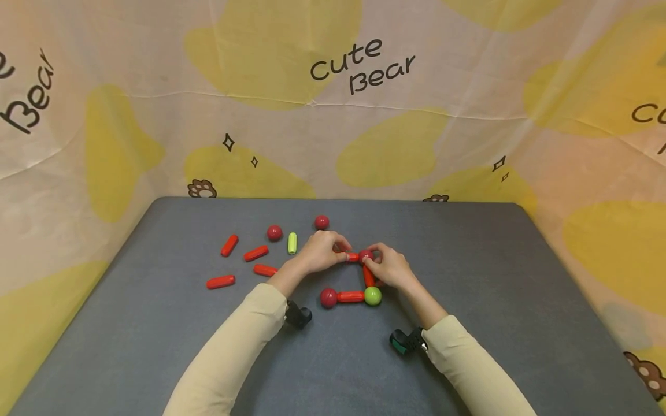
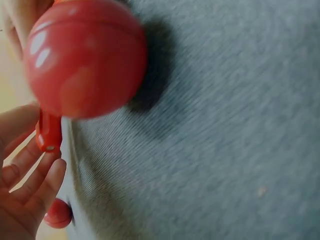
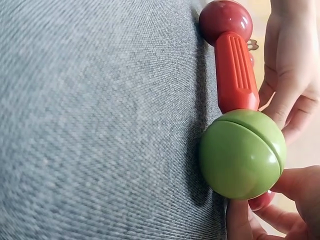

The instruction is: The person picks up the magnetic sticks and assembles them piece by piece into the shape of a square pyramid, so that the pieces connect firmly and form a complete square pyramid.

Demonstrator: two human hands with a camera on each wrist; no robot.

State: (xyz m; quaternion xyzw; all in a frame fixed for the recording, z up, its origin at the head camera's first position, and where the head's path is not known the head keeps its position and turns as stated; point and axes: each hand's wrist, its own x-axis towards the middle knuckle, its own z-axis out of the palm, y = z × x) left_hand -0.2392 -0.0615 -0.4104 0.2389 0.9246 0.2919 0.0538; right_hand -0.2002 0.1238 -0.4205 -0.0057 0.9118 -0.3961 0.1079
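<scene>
In the head view my left hand (image 1: 318,252) pinches a red rod (image 1: 353,257), whose right end meets a dark red ball (image 1: 366,255). My right hand (image 1: 391,268) grips that ball between thumb and fingers. From the ball another red rod (image 1: 369,276) runs down to a green ball (image 1: 373,296). A third red rod (image 1: 351,296) joins the green ball to a nearer red ball (image 1: 329,297). The left wrist view shows the pinched rod (image 2: 49,132) between thumb and fingertips, behind that large near ball (image 2: 87,60). The green ball (image 3: 242,155) partly hides my right fingers in the right wrist view.
Several loose red rods, one of them (image 1: 221,282) furthest left, lie on the grey table (image 1: 468,248). A yellow-green rod (image 1: 292,243) and two red balls, one (image 1: 274,233) left and one (image 1: 322,222) further back, lie beyond my left hand. A printed cloth (image 1: 291,144) stands behind.
</scene>
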